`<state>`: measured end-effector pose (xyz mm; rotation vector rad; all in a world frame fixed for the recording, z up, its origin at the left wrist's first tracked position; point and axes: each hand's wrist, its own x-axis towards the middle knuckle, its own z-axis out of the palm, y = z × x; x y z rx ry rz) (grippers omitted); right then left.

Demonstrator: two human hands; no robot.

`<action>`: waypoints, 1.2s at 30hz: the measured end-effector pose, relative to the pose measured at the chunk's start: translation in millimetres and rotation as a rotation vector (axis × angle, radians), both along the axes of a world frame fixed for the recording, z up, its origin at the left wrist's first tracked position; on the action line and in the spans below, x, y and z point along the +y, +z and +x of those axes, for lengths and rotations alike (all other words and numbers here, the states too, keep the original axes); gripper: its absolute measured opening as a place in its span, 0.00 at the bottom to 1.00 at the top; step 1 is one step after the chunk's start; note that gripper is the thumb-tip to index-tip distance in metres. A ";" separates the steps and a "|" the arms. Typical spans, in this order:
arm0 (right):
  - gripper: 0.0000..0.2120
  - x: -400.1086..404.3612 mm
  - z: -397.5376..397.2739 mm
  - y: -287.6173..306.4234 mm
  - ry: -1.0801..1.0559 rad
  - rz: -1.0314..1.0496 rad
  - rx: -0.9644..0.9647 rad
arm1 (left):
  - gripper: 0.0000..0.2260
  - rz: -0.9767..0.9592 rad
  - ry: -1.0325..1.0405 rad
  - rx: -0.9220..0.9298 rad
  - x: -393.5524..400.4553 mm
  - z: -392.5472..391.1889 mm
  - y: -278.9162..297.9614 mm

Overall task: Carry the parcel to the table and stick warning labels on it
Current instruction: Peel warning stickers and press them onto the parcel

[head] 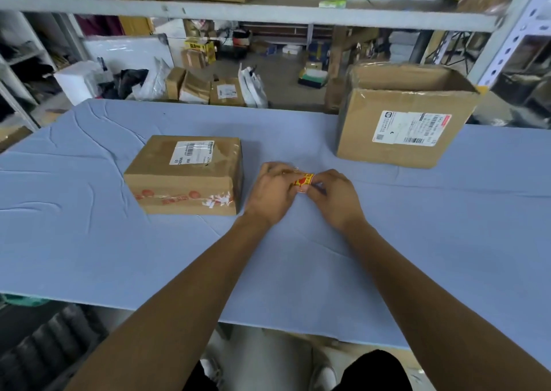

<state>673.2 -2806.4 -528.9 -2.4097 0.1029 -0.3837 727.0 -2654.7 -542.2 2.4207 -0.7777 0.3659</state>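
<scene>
A flat brown cardboard parcel [185, 174] lies on the blue table [89, 241], left of centre, with a white shipping label on top and red-printed tape on its front side. Just to its right, my left hand [272, 193] and my right hand [334, 196] meet over the table. Between their fingertips they pinch a small red and yellow warning label [304, 180]. Both hands are apart from the parcel; the left one is close to its right edge.
A taller open cardboard box [402, 116] with a white label stands at the table's back right. A metal shelf beam [238, 10] runs overhead. Beyond the far edge, several parcels [208, 89] and bags lie on the floor.
</scene>
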 end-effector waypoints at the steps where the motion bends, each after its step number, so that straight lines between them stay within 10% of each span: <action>1: 0.08 -0.1 -1.8 1.4 -0.004 0.029 -0.009 | 0.16 -0.011 -0.035 0.002 0.7 -2.9 2.2; 7: 0.06 1.3 -25.7 12.0 0.002 0.443 -0.035 | 0.26 -0.443 0.013 0.272 7.7 -25.7 11.0; 11: 0.06 32.2 -50.4 14.7 0.080 0.597 0.017 | 0.11 -0.922 0.030 0.589 31.3 -52.1 16.6; 36: 0.08 82.5 -103.3 1.8 0.043 0.342 -0.074 | 0.11 -0.843 0.056 0.591 85.2 -138.2 18.7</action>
